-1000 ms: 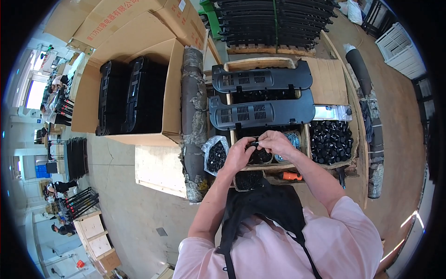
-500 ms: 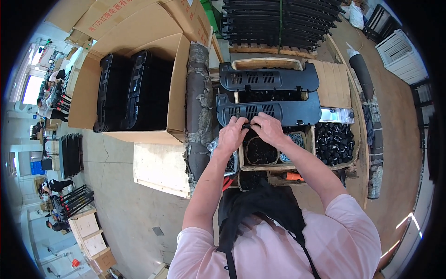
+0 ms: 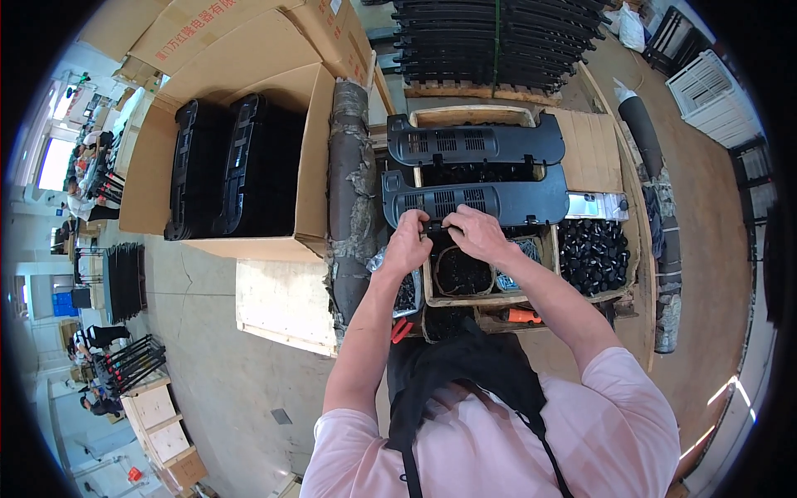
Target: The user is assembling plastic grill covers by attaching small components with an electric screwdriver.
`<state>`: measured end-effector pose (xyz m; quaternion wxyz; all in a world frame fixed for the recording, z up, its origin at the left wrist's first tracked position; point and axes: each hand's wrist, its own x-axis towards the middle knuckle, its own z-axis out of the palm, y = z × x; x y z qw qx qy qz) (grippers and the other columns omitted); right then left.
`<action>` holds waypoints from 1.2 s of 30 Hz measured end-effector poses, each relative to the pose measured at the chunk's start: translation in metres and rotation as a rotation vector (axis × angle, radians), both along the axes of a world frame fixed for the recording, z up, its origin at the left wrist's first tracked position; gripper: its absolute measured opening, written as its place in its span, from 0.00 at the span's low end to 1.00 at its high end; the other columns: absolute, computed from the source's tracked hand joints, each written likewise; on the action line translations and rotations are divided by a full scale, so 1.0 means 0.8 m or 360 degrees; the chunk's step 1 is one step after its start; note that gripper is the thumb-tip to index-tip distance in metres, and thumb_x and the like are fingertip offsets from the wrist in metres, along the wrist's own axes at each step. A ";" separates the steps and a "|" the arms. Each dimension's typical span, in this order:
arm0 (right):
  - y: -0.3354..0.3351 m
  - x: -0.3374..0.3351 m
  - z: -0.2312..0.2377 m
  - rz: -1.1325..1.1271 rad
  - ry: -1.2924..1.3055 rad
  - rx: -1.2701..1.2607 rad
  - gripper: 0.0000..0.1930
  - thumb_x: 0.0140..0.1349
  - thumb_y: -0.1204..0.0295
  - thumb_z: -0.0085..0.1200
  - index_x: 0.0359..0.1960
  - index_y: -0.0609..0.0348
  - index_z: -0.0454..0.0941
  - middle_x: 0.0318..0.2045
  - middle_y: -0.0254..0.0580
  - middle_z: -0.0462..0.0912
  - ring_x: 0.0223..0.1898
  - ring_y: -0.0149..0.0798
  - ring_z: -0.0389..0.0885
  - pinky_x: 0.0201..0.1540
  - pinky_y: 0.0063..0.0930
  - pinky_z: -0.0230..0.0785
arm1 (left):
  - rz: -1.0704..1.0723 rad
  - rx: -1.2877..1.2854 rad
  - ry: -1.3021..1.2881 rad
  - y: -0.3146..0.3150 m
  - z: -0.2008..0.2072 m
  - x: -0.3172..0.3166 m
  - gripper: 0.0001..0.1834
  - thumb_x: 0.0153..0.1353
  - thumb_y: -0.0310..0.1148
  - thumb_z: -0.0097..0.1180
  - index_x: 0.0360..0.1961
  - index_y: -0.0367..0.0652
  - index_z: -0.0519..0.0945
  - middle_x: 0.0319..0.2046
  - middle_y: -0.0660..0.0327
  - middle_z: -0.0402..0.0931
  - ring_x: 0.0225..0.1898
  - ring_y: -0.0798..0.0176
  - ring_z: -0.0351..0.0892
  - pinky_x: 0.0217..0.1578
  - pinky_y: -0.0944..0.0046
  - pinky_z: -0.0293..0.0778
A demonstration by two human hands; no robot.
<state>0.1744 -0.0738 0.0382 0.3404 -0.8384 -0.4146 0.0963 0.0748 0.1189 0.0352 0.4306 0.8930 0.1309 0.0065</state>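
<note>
Two black plastic covers (image 3: 519,193) with slotted vents lie one behind the other across a wooden parts bin (image 3: 427,292). At the near edge of the closer cover, my left hand (image 3: 405,244) has its thumb and fingers pinched together. Close beside it on the right, my right hand (image 3: 480,236) is also closed, its fingertips against the same edge. A small dark part shows between the two hands, but what each fingertip grips is too small and hidden to make out. Below the hands, a compartment holds small black parts (image 3: 463,270).
Black knobs (image 3: 593,256) fill the right compartment. An orange-handled tool (image 3: 523,315) and red-handled pliers (image 3: 402,330) lie near me. On the left, a cardboard box (image 3: 311,158) holds more black covers, beside a wrapped post (image 3: 349,191). Black bars (image 3: 498,41) are stacked behind.
My hands have drawn slightly apart along the cover's near edge, the left turning more upright. The whole view has shifted a little.
</note>
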 end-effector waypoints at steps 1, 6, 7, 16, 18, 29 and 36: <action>-0.002 0.000 0.001 0.0006 -0.0024 0.0001 0.08 0.63 0.72 0.60 0.43 0.55 0.83 0.35 0.43 0.78 0.42 0.51 0.83 0.45 0.45 0.77 | 0.0057 -0.0164 0.0008 0.003 -0.005 -0.002 0.20 0.57 0.21 0.57 0.53 0.37 0.74 0.41 0.53 0.74 0.42 0.52 0.77 0.47 0.55 0.77; -0.005 -0.005 0.000 0.0082 -0.0091 0.0108 0.09 0.64 0.73 0.58 0.44 0.55 0.84 0.34 0.43 0.77 0.41 0.50 0.83 0.43 0.44 0.77 | 0.0190 -0.0100 -0.0096 0.011 -0.026 -0.023 0.20 0.57 0.19 0.52 0.53 0.35 0.74 0.46 0.50 0.73 0.45 0.53 0.76 0.51 0.56 0.77; -0.007 -0.006 -0.003 0.0076 -0.0079 0.0069 0.10 0.64 0.74 0.57 0.45 0.56 0.85 0.35 0.44 0.78 0.41 0.50 0.83 0.43 0.42 0.78 | 0.0215 -0.0123 -0.0121 0.011 -0.029 -0.026 0.20 0.58 0.19 0.51 0.53 0.35 0.74 0.45 0.52 0.74 0.45 0.54 0.77 0.51 0.57 0.77; -0.035 -0.004 -0.009 -0.0415 0.1919 0.0517 0.17 0.74 0.77 0.47 0.61 0.68 0.75 0.45 0.39 0.81 0.44 0.36 0.85 0.44 0.31 0.81 | 0.0558 -0.1744 0.0104 -0.025 0.003 -0.049 0.15 0.81 0.42 0.46 0.52 0.42 0.76 0.35 0.64 0.77 0.26 0.74 0.70 0.21 0.72 0.63; -0.041 -0.011 0.003 -0.0553 0.2317 0.0638 0.16 0.73 0.77 0.50 0.61 0.67 0.76 0.47 0.42 0.82 0.44 0.37 0.85 0.45 0.30 0.81 | 0.0551 -0.1982 0.0269 -0.037 0.007 -0.056 0.16 0.81 0.46 0.47 0.50 0.44 0.77 0.28 0.69 0.72 0.22 0.75 0.67 0.18 0.73 0.59; -0.065 -0.014 -0.001 -0.0721 0.2038 0.0990 0.12 0.71 0.75 0.59 0.54 0.63 0.80 0.47 0.42 0.88 0.42 0.30 0.85 0.47 0.24 0.78 | 0.0450 -0.2012 0.0260 -0.090 0.007 -0.037 0.20 0.80 0.47 0.49 0.56 0.41 0.78 0.37 0.65 0.76 0.29 0.73 0.70 0.24 0.72 0.64; -0.062 -0.024 0.003 -0.0622 0.1788 0.0937 0.09 0.72 0.75 0.59 0.51 0.63 0.81 0.45 0.42 0.88 0.45 0.30 0.85 0.48 0.25 0.79 | 0.0452 -0.1960 0.0394 -0.103 0.004 -0.035 0.19 0.80 0.49 0.50 0.50 0.44 0.79 0.29 0.68 0.76 0.24 0.75 0.68 0.19 0.74 0.61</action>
